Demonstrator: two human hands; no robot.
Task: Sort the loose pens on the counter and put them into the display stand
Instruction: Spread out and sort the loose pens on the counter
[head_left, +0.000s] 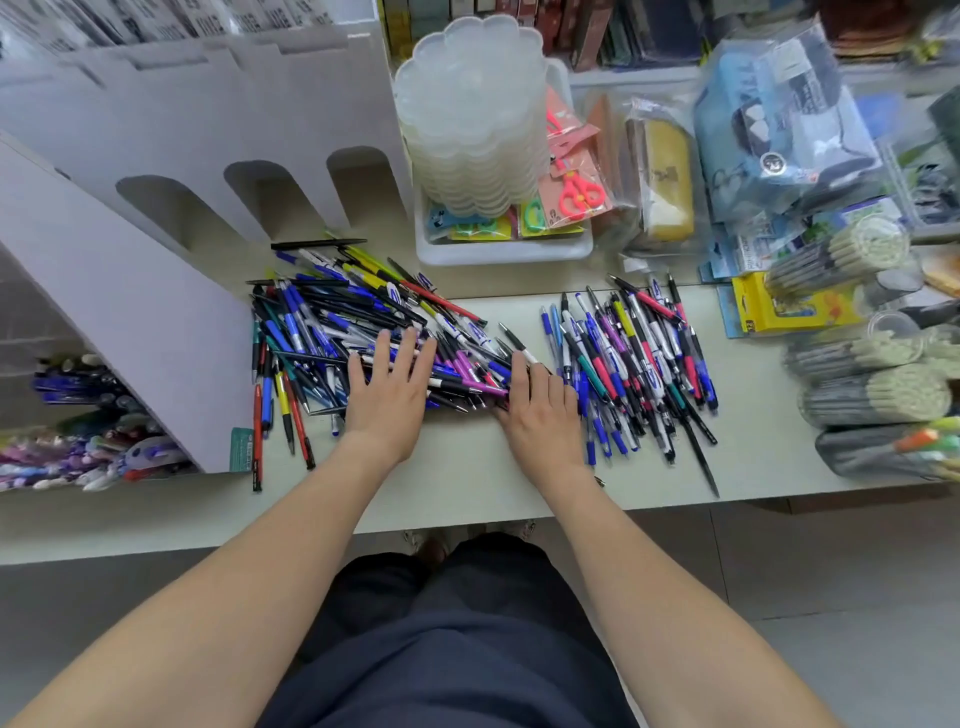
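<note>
Head view: left hand (387, 400) presses tangled multicoloured plastic pens (322, 322) with straight fingers (382, 348), right hand (540, 410) grip unclear; better to fan colours apart gently.

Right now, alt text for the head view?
A person's left hand lies flat, fingers spread, on a large pile of loose pens on a pale counter, while the right hand rests on the pile's right edge. A smaller pen pile lies to the right; a grey cardboard display stand stands at left.
</note>
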